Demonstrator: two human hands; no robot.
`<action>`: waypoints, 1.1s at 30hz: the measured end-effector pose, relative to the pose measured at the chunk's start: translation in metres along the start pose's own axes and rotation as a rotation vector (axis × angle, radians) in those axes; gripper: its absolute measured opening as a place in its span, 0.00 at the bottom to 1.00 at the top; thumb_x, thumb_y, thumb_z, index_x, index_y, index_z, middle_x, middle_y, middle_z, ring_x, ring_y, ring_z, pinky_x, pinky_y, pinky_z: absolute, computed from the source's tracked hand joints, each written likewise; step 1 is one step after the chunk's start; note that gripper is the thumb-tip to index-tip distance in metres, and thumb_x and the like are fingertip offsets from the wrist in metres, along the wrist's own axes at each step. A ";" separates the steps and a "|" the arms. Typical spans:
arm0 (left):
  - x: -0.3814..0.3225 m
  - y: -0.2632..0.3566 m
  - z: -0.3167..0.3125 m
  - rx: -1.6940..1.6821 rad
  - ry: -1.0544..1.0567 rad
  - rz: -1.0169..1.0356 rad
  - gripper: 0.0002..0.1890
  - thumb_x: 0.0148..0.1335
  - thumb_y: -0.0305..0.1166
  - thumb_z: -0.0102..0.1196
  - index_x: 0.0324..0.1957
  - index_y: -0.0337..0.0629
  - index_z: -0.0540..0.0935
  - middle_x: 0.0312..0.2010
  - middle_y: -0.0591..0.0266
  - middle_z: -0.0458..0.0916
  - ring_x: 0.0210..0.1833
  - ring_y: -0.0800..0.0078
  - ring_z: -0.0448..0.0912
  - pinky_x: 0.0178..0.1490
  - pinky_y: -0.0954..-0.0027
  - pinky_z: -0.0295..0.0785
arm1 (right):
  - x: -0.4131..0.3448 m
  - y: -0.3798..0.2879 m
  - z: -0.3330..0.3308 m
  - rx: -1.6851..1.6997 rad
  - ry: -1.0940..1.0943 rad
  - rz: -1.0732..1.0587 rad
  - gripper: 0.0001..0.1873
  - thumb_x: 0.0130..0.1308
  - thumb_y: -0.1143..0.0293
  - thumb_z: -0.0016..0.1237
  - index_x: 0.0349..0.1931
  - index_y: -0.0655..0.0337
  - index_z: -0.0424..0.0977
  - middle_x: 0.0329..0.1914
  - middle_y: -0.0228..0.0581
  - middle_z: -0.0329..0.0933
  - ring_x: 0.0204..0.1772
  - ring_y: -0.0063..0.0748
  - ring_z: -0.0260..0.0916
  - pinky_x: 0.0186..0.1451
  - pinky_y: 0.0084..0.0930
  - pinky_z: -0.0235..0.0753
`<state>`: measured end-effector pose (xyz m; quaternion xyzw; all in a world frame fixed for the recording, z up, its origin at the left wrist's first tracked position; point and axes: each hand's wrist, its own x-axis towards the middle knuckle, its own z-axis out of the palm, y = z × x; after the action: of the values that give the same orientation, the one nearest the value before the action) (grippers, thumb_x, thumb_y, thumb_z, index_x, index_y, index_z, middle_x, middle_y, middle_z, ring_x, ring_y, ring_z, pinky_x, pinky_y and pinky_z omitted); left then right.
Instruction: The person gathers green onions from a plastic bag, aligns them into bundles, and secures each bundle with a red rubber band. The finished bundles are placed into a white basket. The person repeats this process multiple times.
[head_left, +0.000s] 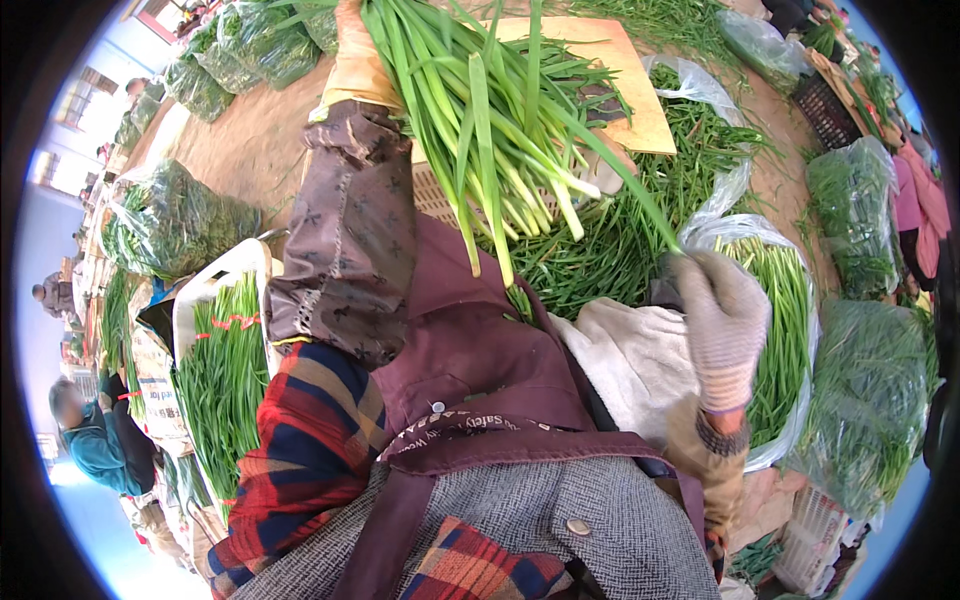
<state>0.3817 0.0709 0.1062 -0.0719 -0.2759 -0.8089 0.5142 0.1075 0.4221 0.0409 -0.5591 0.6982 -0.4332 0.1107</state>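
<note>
My left hand (360, 64), in a tan glove, is partly cut off at the top edge. It holds a loose bunch of long green-leaved stalks (487, 142), likely garlic chives, with pale ends hanging towards my apron. My right hand (720, 322), in a striped knit glove and slightly blurred, pinches one long leaf (634, 176) that stretches from the bunch. Loose greens (600, 262) lie in a heap beneath. A wooden board (649, 105) rests behind the bunch above a plastic crate (435, 191). A white cloth (637, 352) lies beside my right wrist.
At left, a white basket (182, 322) holds greens tied with red bands. A plastic bag of stalks (780, 315) stands beyond my right hand. Other bagged greens (855, 405) flank the right side. A person in teal (105, 442) sits far left; others are at the far right.
</note>
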 end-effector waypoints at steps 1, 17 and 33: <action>0.000 0.006 0.002 -0.051 -0.005 0.005 0.06 0.67 0.34 0.57 0.41 0.45 0.79 0.27 0.70 0.77 0.33 0.75 0.77 0.40 0.69 0.77 | -0.006 0.010 -0.016 -0.029 0.005 0.003 0.06 0.61 0.72 0.58 0.37 0.64 0.82 0.30 0.47 0.82 0.32 0.34 0.79 0.37 0.32 0.75; 0.004 -0.011 0.121 0.847 0.057 0.147 0.12 0.70 0.43 0.51 0.32 0.49 0.78 0.24 0.70 0.79 0.28 0.73 0.79 0.35 0.70 0.76 | 0.086 -0.024 0.085 0.606 -0.261 -0.127 0.43 0.56 0.63 0.63 0.68 0.72 0.57 0.55 0.54 0.78 0.58 0.43 0.76 0.58 0.28 0.76; 0.067 -0.016 0.150 1.166 0.124 0.190 0.17 0.70 0.37 0.44 0.30 0.35 0.76 0.22 0.57 0.78 0.24 0.64 0.78 0.29 0.64 0.74 | 0.104 -0.012 0.089 1.176 -0.385 0.514 0.13 0.71 0.62 0.51 0.50 0.58 0.73 0.22 0.28 0.69 0.13 0.17 0.55 0.13 0.15 0.52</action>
<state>0.3119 0.1005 0.2529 0.2455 -0.6367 -0.4769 0.5541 0.1367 0.2877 0.0307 -0.2888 0.4248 -0.5939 0.6192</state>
